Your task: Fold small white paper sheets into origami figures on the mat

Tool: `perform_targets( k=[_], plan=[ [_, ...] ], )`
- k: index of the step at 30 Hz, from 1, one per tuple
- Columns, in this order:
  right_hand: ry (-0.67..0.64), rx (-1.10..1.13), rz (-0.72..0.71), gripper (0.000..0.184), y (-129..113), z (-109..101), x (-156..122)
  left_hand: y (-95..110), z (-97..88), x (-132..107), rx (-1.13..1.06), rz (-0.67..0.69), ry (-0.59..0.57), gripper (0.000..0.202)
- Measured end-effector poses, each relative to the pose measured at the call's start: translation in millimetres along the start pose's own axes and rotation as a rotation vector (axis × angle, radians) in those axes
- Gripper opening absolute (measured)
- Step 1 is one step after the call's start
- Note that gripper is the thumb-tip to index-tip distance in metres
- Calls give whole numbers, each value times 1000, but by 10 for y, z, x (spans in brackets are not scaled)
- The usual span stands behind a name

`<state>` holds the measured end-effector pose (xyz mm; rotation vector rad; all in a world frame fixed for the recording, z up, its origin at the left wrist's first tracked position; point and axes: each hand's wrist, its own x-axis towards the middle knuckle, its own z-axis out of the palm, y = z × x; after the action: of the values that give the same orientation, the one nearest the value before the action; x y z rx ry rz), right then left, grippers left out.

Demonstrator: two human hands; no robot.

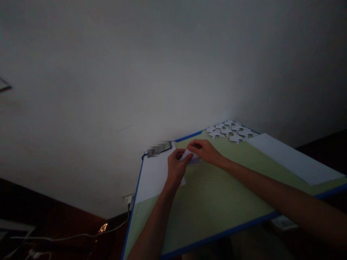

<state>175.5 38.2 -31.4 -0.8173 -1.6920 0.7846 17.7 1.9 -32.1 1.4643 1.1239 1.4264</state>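
A small piece of folded white paper (187, 154) is held between my two hands, just above the green tabletop. My left hand (176, 164) pinches its near left side between thumb and fingers. From the right, my right hand (204, 150) closes thumb and fingers on the upper edge of the same paper. Part of the paper is hidden behind the fingers, so its exact folds cannot be made out.
Several folded white paper stars (235, 137) lie at the table's far right corner. White sheets (292, 159) rest on the right, and more paper (154, 177) on the left. A dark phone-like device (168, 146) stands at the back by the wall. A white cable (81, 235) runs from a plug.
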Motion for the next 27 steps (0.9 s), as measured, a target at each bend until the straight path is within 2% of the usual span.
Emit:
perform_targets(
  k=[10,17,22,27],
  plan=[
    [39,48,26,22,42,-6,10,20,16,-8,-51,-25,-47,31],
    [1,46,21,21,65,17,13,9,-1,-5,-45,-56,-1,31],
    [-42,76,30,19,72,10,28,2,0,7,9,4,-14,25],
    [-45,66,28,20,66,-12,41,-32,-28,24,33,35,-15,31]
  ],
)
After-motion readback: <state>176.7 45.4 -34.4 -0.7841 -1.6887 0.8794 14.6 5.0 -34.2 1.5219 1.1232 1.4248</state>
